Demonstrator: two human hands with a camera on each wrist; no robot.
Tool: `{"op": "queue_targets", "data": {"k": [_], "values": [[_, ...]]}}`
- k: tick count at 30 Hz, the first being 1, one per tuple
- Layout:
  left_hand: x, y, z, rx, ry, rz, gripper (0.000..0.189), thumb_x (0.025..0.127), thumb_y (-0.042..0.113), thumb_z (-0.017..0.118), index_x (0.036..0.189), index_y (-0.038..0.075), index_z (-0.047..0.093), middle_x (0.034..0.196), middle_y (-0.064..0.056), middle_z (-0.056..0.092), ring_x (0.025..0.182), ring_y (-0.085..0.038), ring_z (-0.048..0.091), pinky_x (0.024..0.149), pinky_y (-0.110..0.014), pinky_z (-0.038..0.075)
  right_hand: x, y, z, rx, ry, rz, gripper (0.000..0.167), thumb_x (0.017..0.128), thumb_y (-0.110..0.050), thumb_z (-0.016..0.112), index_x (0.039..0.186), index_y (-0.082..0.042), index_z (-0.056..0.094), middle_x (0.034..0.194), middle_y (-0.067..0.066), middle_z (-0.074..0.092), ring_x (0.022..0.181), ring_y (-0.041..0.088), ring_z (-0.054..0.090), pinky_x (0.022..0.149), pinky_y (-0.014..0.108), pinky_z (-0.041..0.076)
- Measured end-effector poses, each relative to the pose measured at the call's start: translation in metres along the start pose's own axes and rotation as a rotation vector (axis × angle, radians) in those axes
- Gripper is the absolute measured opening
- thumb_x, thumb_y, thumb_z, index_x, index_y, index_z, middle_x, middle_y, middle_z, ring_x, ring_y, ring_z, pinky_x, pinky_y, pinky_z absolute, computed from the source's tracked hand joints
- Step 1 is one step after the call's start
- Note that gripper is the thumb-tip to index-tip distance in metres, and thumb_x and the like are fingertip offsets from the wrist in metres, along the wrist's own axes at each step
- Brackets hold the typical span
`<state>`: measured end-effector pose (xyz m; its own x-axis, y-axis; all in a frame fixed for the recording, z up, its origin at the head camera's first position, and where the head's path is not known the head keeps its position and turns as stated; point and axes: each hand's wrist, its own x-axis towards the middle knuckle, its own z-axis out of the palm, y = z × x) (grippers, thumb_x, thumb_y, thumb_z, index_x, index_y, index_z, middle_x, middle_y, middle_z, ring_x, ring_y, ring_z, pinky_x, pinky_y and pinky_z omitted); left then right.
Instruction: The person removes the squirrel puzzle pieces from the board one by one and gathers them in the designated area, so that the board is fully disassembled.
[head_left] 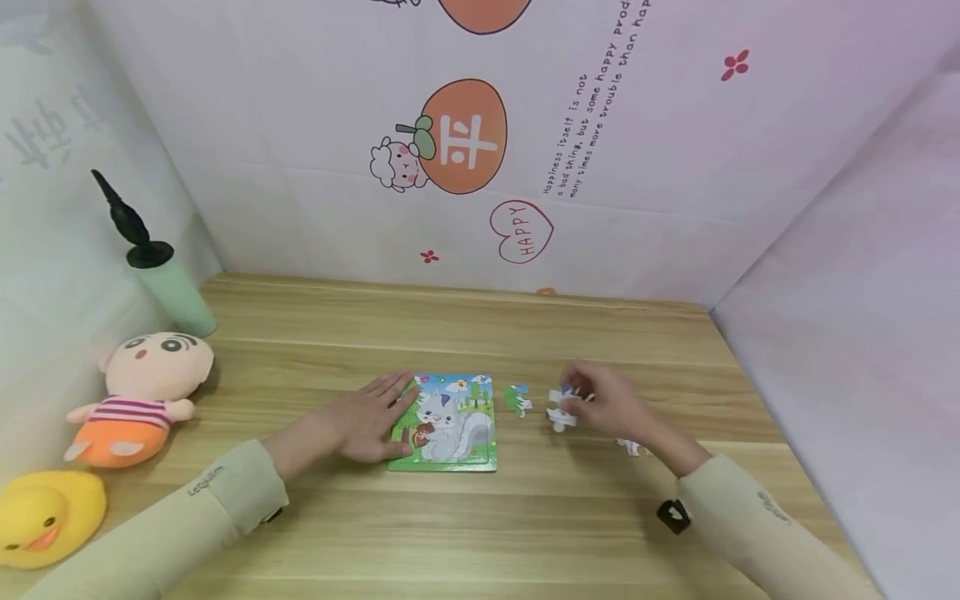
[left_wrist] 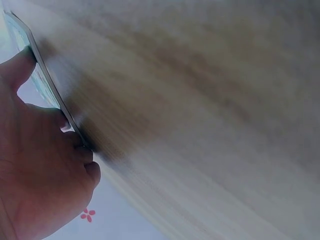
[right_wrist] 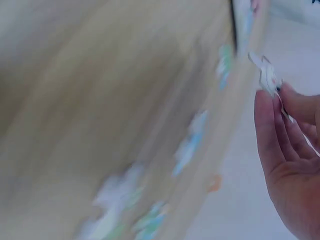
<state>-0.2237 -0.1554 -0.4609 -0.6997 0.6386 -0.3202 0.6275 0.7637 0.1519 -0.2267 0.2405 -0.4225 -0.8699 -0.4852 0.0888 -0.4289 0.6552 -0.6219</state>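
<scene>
A square jigsaw puzzle board [head_left: 450, 425] with a grey-white squirrel picture lies on the table. My left hand [head_left: 373, 421] rests on its left side, fingers spread; in the left wrist view, thumb and fingers lie along the board's edge [left_wrist: 55, 92]. To the right of the board, my right hand [head_left: 603, 406] pinches a white jigsaw piece [right_wrist: 269, 77] between thumb and fingertips, raised off the table in the right wrist view. A green and blue jigsaw piece [head_left: 517, 398] lies between the board and that hand. The right hand partly hides the pieces around it.
More loose pieces [head_left: 632, 447] lie under the right forearm, blurred in the right wrist view. Along the left side are a green hand pump [head_left: 176, 296], a plush doll [head_left: 138, 400] and a yellow toy duck [head_left: 56, 512]. Cloth-covered walls [head_left: 637, 208] border the wooden table [head_left: 360, 333].
</scene>
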Motion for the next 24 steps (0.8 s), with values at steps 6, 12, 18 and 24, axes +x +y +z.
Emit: {"op": "queue_targets", "data": {"k": [6,12,18,24], "values": [[0.001,-0.001,0.001,-0.001,0.002,-0.002,0.093,0.103,0.063,0.045,0.166,0.001,0.017,0.176,-0.022,0.003,0.165,-0.038,0.007,0.136,-0.052,0.015,-0.026,0.023,-0.005,-0.031,-0.146,0.062,0.019,0.088,-0.008,0.081,0.102,-0.007,0.068,0.088,0.000,0.071,0.078,0.002,0.061,0.066,0.020,0.055],[0.000,-0.001,0.000,-0.002,0.008,-0.002,0.092,0.103,0.063,0.045,0.165,0.001,0.018,0.176,-0.022,0.004,0.165,-0.038,0.007,0.136,-0.052,0.016,-0.031,0.035,0.002,-0.068,-0.172,0.035,0.017,0.088,-0.007,0.081,0.101,-0.008,0.070,0.090,-0.001,0.070,0.081,0.001,0.060,0.069,0.020,0.056],[0.000,-0.002,0.000,0.000,-0.006,-0.004,0.094,0.103,0.065,0.044,0.166,0.002,0.016,0.176,-0.021,0.002,0.166,-0.037,0.006,0.136,-0.053,0.015,-0.029,0.033,0.005,-0.154,-0.174,-0.009,0.018,0.085,-0.006,0.083,0.099,-0.008,0.071,0.089,-0.002,0.067,0.079,0.001,0.055,0.067,0.018,0.052],[-0.001,-0.002,0.002,0.016,-0.009,-0.007,0.094,0.103,0.067,0.043,0.166,0.002,0.015,0.176,-0.021,0.002,0.166,-0.037,0.005,0.136,-0.052,0.014,-0.030,0.031,0.008,-0.227,-0.190,0.011,0.016,0.087,-0.010,0.083,0.098,-0.009,0.072,0.088,-0.004,0.063,0.079,0.003,0.051,0.066,0.018,0.046]]}}
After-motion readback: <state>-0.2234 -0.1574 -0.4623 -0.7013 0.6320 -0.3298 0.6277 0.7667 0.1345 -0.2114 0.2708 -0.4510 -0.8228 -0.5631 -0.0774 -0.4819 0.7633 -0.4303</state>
